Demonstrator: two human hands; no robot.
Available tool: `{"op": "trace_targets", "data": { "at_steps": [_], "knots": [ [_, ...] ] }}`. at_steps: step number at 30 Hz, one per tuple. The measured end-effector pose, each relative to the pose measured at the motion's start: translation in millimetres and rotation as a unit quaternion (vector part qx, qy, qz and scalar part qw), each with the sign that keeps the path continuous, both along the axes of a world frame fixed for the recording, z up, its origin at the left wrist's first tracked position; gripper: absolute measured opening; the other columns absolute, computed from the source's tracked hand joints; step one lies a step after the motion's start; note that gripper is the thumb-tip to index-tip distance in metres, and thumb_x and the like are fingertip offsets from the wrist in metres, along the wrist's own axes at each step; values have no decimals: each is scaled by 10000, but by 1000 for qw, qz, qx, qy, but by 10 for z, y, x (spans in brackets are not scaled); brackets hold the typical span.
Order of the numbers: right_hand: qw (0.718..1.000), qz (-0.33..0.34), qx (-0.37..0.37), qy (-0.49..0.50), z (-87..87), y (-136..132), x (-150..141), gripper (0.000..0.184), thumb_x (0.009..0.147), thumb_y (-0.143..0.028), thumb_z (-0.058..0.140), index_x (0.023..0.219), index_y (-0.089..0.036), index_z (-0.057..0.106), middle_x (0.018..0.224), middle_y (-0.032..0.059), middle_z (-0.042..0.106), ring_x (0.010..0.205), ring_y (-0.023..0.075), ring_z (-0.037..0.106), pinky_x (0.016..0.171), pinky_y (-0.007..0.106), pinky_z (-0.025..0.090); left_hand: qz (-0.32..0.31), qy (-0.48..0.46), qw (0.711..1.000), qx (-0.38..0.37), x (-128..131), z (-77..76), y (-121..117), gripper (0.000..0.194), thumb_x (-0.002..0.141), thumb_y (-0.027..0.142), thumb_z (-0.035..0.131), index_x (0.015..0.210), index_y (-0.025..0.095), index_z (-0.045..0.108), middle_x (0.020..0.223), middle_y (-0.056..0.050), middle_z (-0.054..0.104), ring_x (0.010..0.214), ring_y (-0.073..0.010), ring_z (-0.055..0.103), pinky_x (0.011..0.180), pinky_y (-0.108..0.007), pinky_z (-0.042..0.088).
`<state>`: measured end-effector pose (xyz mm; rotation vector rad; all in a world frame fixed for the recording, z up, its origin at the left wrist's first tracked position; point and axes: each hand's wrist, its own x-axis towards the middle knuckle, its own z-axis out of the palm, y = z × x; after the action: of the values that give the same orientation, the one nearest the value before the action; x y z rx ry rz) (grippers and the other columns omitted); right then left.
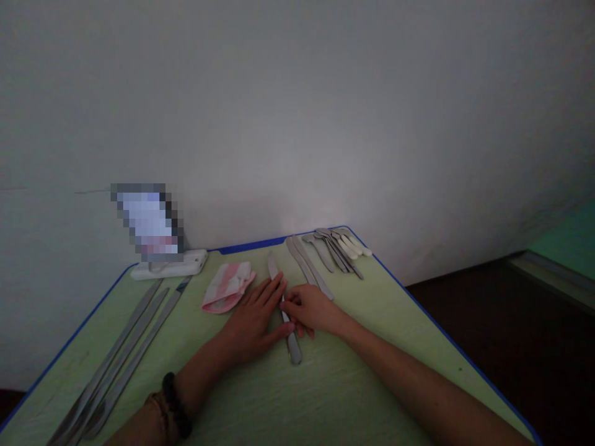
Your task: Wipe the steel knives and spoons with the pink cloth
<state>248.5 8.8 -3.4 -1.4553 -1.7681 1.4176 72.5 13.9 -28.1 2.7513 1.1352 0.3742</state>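
Currently working on one knife (285,317), lying flat around the middle of the green table (372,402), pointing its tip toward the wall (297,111). Resting the left hand (251,323) palm down along its left side, spreading the fingers nearly straight, touching the blade with fingertips and the handle with the thumb, not clamping. Holding the right hand (315,308) curled against the other side, placing thumb and forefinger at the knife's middle; not showing whether pinching or merely touching.

Judging by the layout, apparently being partway through the cutlery: handling only this knife, and not touching the long knives (153,333) at far left, the paired knives (311,265) just to the right, or, beyond those, the metal pieces (338,253) and white handles (348,249) bunched near the corner. Not revealing which group is finished and which is waiting. Probably being mid-step, not yet freeing this knife from the hands. Also leaving untouched the phone (147,217) at the back and, just beside the left fingers, the pink-striped cloth (227,288).
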Motion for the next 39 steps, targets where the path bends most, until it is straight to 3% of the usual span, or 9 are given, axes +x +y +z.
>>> {"op": "trace_targets", "data": {
  "at_steps": [6,12,15,19,23,29,34,39],
  "knots": [
    [1000,-21,-11,1,6,-23,-36,287,851,-187,481,564,-196,476,372,-63,517,284,91,487,304,175,381,-4,-4,1000,0,-5,9,1,744,897,585,413,1483,155,249,1551,-145,230,1400,-287,296,1140,-469,239],
    [999,-47,-23,-4,6,-59,-25,73,847,-235,502,784,-198,507,428,-69,540,339,128,533,335,213,407,2,-8,1000,-14,-13,7,14,781,890,598,415,1486,131,224,1555,-168,194,1406,-294,277,1128,-470,264],
    [990,-70,101,-63,75,-69,90,93,849,-242,516,911,-184,552,486,-46,571,405,137,554,444,245,441,-3,4,1000,-25,-15,24,37,817,876,636,407,1486,126,217,1556,-167,184,1414,-292,259,1135,-469,238],
    [927,-93,324,-165,132,-31,299,133,856,-192,500,900,-173,624,730,54,652,704,193,624,719,331,490,2,7,1000,-30,16,57,99,824,868,655,400,1485,138,226,1562,-150,188,1417,-294,250,1149,-477,189],
    [874,-53,425,-231,32,26,411,203,869,-151,479,981,-154,648,1026,126,638,999,240,579,906,392,453,12,20,998,-52,94,109,200,793,875,659,368,1486,170,238,1570,-118,184,1415,-298,251,1141,-492,194],
    [844,-9,435,-315,-133,83,406,270,893,-198,496,1109,-100,626,1196,150,616,1127,263,545,1009,447,391,22,56,995,-74,233,148,353,789,870,677,337,1482,186,258,1574,-68,179,1452,-265,125,1153,-462,170],
    [837,-6,424,-346,-173,91,385,330,927,-196,424,1187,-93,598,1287,157,585,1200,250,523,1075,464,315,51,62,994,-70,299,124,425,816,879,634,348,1475,86,248,1566,-138,169,1448,-252,147,1164,-419,164],
    [828,-20,426,-363,-194,69,363,333,920,-197,433,1197,-108,595,1303,154,578,1271,262,463,1087,478,277,106,62,990,-72,331,101,457,942,836,694,360,1468,11,218,1562,-190,150,1446,-299,129,1155,-438,186]
  ]
}}
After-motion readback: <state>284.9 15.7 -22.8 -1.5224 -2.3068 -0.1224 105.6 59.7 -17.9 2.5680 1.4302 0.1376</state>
